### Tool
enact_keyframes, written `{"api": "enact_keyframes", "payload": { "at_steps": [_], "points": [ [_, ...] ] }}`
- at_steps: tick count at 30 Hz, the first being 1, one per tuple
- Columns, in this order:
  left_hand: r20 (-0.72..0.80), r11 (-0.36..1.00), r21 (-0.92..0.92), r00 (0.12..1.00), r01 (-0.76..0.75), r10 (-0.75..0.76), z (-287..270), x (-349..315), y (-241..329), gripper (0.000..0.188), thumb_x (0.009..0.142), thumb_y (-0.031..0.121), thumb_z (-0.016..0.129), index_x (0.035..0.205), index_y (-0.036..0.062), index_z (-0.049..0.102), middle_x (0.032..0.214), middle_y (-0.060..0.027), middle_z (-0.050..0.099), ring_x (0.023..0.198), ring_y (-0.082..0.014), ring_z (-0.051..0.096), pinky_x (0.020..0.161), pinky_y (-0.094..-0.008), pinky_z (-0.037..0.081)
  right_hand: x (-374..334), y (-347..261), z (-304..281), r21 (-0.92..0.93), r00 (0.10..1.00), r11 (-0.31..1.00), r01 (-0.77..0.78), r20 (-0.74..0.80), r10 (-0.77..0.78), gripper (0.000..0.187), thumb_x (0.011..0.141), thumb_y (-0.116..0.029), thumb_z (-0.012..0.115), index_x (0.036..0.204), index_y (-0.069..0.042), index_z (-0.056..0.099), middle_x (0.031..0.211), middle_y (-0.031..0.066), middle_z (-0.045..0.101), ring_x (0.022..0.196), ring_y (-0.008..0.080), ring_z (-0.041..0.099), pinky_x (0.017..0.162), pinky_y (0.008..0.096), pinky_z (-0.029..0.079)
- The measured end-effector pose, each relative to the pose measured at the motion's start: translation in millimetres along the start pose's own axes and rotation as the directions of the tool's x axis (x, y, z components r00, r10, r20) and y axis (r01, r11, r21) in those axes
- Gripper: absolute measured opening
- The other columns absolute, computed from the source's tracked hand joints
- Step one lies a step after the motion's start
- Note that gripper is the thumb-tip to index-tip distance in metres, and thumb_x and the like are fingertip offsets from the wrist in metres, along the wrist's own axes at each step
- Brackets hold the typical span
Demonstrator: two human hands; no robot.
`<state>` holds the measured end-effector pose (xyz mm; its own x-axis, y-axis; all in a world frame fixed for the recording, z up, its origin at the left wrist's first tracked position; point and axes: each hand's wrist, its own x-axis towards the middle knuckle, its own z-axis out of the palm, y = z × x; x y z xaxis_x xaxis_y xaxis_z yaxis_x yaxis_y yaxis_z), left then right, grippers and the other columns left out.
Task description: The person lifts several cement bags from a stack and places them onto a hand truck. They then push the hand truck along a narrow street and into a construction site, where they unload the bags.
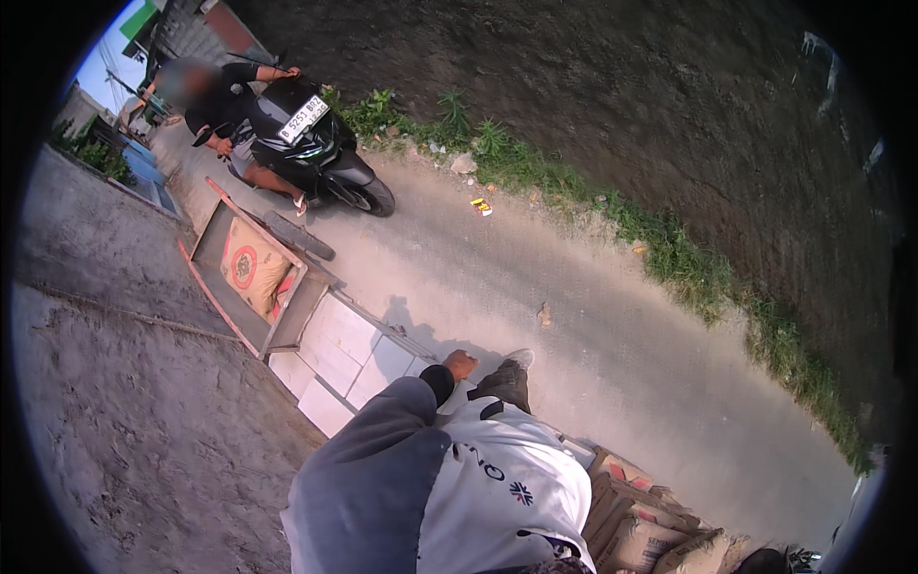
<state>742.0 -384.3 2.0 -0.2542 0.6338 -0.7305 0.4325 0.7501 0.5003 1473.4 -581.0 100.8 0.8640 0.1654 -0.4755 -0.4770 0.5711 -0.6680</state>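
My left hand (461,365), below a black cuff and a grey sleeve, is curled closed with nothing visible in it. It is beside the stack of white rectangular blocks (330,335), near my dark trouser leg (505,385) and shoe. I cannot tell whether the hand touches the blocks. Just past the blocks stands a handcart (212,232) with reddish side rails and a wheel (298,235). In its tray lies a brown paper sack (256,266) with a red round mark. My right hand is out of view.
A person on a black motorbike (325,158) faces me on the narrow lane (574,316), close to the cart. Brown sacks (650,536) are piled at the lower right. A rough grey wall (115,383) borders the left; weeds (660,244) and a dark wall (669,105) line the far side.
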Motion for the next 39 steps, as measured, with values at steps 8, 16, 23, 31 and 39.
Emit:
{"api": "enact_keyframes", "payload": {
  "at_steps": [8, 16, 23, 31, 39],
  "points": [
    [0.091, 0.968, -0.131, 0.97, -0.213, 0.226, 14.1, 8.2, -20.1, 0.038, 0.095, 0.036, 0.061, 0.115, 0.0038, 0.063, 0.096, -0.0088, 0.067, 0.076, -0.0215, 0.066, 0.061, -0.0372, 0.053, 17.8, -41.9, -17.4, 0.133, 0.967, 0.971, -0.199, -0.135, 0.217, 0.05, 0.101, -0.037, 0.058, 0.126, 0.006, 0.052, 0.115, 0.0237, 0.063, 0.099, 0.0355, 0.062, 0.084, 0.0451, 0.053],
    [0.113, 0.982, -0.188, 0.994, 0.007, 0.014, 9.9, -27.3, 48.5, 0.04, 0.094, 0.041, 0.062, 0.109, 0.0041, 0.066, 0.091, -0.0056, 0.067, 0.07, -0.0174, 0.064, 0.055, -0.0324, 0.049, -24.2, -45.2, -30.1, 0.072, 0.985, 0.983, -0.171, 0.011, 0.171, 0.046, 0.098, -0.028, 0.065, 0.132, -0.002, 0.048, 0.109, 0.0224, 0.061, 0.096, 0.0337, 0.062, 0.078, 0.044, 0.053],
    [0.204, 0.998, -0.068, 0.979, 0.012, 0.003, -1.7, -30.5, 57.4, 0.049, 0.097, 0.042, 0.059, 0.124, 0.001, 0.062, 0.11, -0.0109, 0.068, 0.082, -0.0227, 0.068, 0.069, -0.0359, 0.054, -39.7, -41.9, -46.7, 0.074, 0.98, 0.988, -0.136, -0.135, 0.145, 0.049, 0.097, -0.03, 0.066, 0.136, -0.008, 0.047, 0.113, 0.0205, 0.061, 0.098, 0.0336, 0.062, 0.081, 0.0469, 0.055],
    [0.176, 0.997, -0.071, 0.984, 0.041, -0.028, -3.3, -22.3, 47.5, 0.042, 0.096, 0.039, 0.062, 0.118, 0.0031, 0.063, 0.103, -0.0099, 0.069, 0.076, -0.0217, 0.068, 0.062, -0.0361, 0.055, -59.6, -29.8, -30.9, -0.039, 0.967, 0.995, -0.094, -0.241, 0.082, 0.05, 0.094, -0.04, 0.069, 0.138, -0.019, 0.055, 0.139, 0.0014, 0.054, 0.123, 0.0233, 0.05, 0.097, 0.0515, 0.047],
    [0.277, 0.998, -0.049, 0.961, 0.042, -0.027, -10.5, -20.1, 68.7, 0.054, 0.1, 0.04, 0.056, 0.135, -0.0003, 0.051, 0.119, -0.0178, 0.065, 0.097, -0.0302, 0.069, 0.081, -0.0425, 0.058, -77.7, -16.6, 15.4, -0.235, 0.917, 0.972, 0.006, -0.386, -0.099, 0.052, 0.095, -0.046, 0.066, 0.138, -0.021, 0.051, 0.138, -0.0034, 0.051, 0.122, 0.0155, 0.046, 0.095, 0.0457, 0.045]
  ]
}}
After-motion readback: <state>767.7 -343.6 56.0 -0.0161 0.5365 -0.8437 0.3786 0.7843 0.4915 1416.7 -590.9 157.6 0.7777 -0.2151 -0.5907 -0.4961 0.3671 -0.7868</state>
